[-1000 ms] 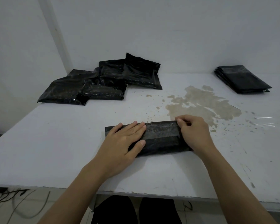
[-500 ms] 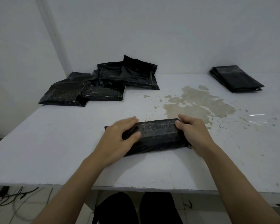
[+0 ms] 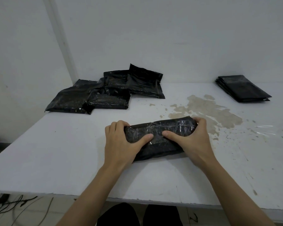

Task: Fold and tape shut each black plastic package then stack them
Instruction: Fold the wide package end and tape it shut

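A folded black package (image 3: 160, 136) lies on the white bench (image 3: 55, 152) a little in from the near edge, about midway along it, its top crossed by glossy clear tape (image 3: 167, 127); what it contains cannot be seen through the plastic. The left hand (image 3: 121, 142) grasps its left end, fingers curled over the far edge and thumb pressed flat on the top face. The right hand (image 3: 193, 139) grasps the right end the same way, fingers wrapped over the far right corner, thumb lying on the top so that the two thumb tips nearly meet at the middle. Both forearms reach in over the near edge. Toward the far left corner sits a loose heap of black packages (image 3: 104, 93), overlapping and tilted on one another. Near the far right corner is a neat stack of flat black bags (image 3: 243, 88). Between them a brownish stain (image 3: 206, 110) spreads over the bench, and a clear strip of tape (image 3: 263, 128) lies near the right edge.
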`<move>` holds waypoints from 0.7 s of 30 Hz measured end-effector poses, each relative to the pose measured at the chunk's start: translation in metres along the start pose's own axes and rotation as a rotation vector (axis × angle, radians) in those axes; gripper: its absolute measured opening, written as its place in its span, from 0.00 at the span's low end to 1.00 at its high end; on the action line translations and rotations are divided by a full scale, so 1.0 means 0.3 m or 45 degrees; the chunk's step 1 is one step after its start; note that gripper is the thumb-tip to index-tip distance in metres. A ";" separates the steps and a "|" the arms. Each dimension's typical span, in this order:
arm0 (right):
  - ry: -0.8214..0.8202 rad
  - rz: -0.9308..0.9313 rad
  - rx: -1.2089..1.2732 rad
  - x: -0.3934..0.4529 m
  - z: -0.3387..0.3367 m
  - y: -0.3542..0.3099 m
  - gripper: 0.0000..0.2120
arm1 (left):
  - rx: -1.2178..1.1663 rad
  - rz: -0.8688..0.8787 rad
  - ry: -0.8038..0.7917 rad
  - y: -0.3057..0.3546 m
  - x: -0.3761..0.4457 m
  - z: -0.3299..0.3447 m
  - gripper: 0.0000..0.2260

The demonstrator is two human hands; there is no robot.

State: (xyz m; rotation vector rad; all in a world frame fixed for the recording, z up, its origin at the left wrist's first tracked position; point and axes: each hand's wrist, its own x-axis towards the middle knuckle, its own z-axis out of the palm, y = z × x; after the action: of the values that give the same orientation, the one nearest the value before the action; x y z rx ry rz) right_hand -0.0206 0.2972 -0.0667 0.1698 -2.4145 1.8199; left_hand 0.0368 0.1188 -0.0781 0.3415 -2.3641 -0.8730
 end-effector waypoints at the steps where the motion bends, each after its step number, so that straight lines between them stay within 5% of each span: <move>1: 0.009 -0.014 0.022 -0.001 0.002 0.005 0.41 | -0.008 0.023 0.021 -0.003 0.001 0.004 0.25; 8: -0.005 -0.042 0.063 -0.002 0.005 0.029 0.37 | -0.163 0.065 -0.042 -0.023 0.008 -0.018 0.05; 12: 0.023 -0.066 0.107 0.003 0.011 0.026 0.36 | -0.071 0.011 -0.059 0.003 0.014 -0.023 0.21; 16: -0.048 -0.017 0.143 0.014 -0.004 0.048 0.35 | -0.263 -0.059 -0.037 -0.014 0.021 -0.050 0.12; 19: -0.070 0.053 0.262 0.017 -0.016 0.054 0.33 | -0.448 -0.339 -0.096 -0.028 0.005 -0.070 0.29; 21: -0.084 0.087 0.413 0.025 -0.022 0.045 0.23 | -0.556 -0.521 -0.181 -0.028 0.002 -0.081 0.32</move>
State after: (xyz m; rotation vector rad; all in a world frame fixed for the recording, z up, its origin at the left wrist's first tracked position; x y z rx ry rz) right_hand -0.0301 0.3071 -0.0765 0.1791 -2.1726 2.2612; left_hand 0.0514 0.1000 -0.0684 0.6070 -2.1786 -1.6154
